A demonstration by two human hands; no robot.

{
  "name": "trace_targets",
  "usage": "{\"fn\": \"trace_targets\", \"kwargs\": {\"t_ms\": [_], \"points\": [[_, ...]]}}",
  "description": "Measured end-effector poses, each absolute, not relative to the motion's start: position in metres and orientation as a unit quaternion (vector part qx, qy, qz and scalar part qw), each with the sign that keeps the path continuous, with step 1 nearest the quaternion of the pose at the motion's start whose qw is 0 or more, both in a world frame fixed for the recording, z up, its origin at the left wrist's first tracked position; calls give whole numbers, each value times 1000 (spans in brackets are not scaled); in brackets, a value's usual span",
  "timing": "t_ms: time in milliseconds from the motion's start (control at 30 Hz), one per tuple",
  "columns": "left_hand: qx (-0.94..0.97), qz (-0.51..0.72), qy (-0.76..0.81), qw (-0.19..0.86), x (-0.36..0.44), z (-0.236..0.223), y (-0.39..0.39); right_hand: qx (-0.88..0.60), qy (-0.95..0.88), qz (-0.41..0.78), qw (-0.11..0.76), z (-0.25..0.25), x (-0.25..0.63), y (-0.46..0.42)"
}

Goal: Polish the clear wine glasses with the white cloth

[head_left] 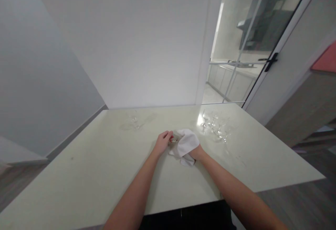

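Note:
My left hand (163,142) is closed, its fingers pinching the end of a small clear stemmed glass (173,140) above the middle of the table. The rest of that glass is covered by a white cloth (188,142). My right hand (197,152) is wrapped in the cloth, which bunches around the glass; most of its fingers are hidden under the fabric. Beyond my right hand, several clear stemmed glasses (215,127) stand close together. Farther left, toward the wall, there are clear stemmed glasses (134,120) too faint to tell apart.
The pale glossy table (86,174) reaches to a white wall (147,55) at its far edge. A glass-paned door (233,44) with a black handle (271,62) is at the far right. Wooden shelving (301,100) stands beyond the table's right side.

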State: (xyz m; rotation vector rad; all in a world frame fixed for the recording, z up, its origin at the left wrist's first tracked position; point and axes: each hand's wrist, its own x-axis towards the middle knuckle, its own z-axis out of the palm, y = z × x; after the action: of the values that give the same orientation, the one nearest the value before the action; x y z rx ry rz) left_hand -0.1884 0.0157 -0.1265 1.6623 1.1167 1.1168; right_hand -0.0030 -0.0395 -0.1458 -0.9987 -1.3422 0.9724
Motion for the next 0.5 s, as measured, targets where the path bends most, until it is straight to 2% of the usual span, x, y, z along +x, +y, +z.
{"fn": "trace_targets", "kwargs": {"t_ms": [100, 200, 333, 500], "points": [[663, 479, 431, 380, -190, -122, 10, -444, -603, 380, 543, -149, 0, -34], [710, 502, 397, 292, -192, -115, -1, -477, -564, 375, 560, -157, 4, -26], [770, 492, 357, 193, -194, -112, -11, -501, -475, 435, 578, -166, 1, -22], [758, 494, 379, 195, -194, -110, -12, -506, -459, 451, 574, -167, -1, -23]]}}
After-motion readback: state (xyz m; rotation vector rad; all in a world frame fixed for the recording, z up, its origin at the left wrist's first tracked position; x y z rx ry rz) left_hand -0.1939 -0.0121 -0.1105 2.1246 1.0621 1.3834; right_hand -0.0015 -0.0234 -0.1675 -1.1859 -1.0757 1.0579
